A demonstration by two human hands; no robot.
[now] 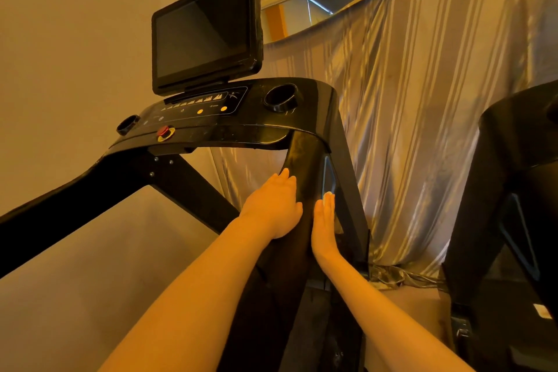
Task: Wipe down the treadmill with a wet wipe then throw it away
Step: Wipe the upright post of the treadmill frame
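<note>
Head view shows my left hand [273,205] flat on the glossy black treadmill upright [305,166], fingers straight and pointing up its long axis. My right hand [324,226], also straight-fingered, presses the upright's right face; a pale sliver under that palm may be the wet wipe [338,225], though I cannot tell. Above sits the dusty black console [241,127].

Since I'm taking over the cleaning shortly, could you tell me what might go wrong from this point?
1. The wipe is barely visible under the right hand; it could slip off the upright unnoticed.
2. Sweeping upward could bump the red stop button.
3. The draped curtain beside the upright might snag.
</note>
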